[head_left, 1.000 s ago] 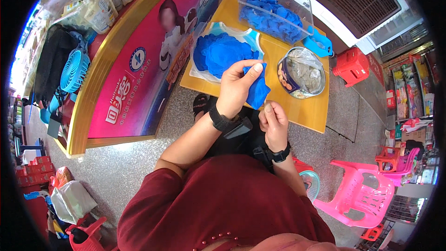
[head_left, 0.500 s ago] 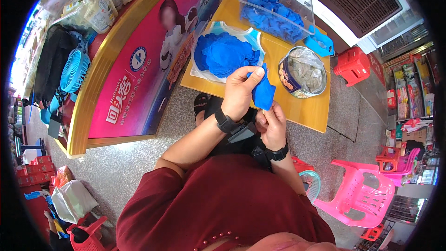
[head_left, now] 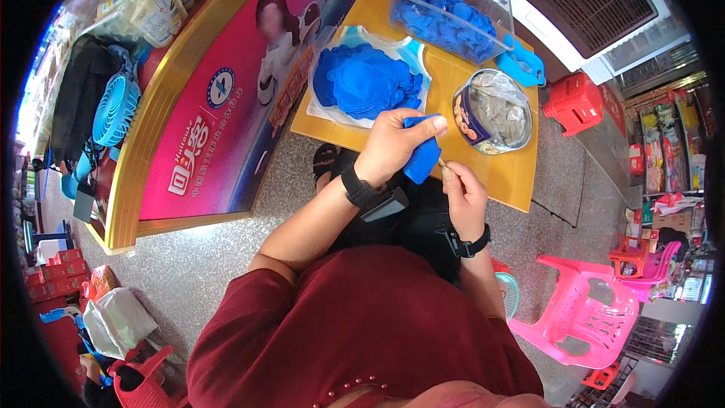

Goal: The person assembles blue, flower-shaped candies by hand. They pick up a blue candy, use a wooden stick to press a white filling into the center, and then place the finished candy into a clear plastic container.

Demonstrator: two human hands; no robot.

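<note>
The left hand (head_left: 387, 147) is pinching a blue piece (head_left: 423, 163) between thumb and fingers, and the piece is sagging between the hands, this side of the pile (head_left: 366, 81) on the table (head_left: 500, 185). The right hand (head_left: 465, 193) has been shifting rightward since the last frame and is now holding a thin tan bit (head_left: 442, 164) in a narrow pinch; whether that bit is touching the piece, I cannot tell. Seemingly, the left hand is now carrying the piece alone while the handling is continuing
</note>
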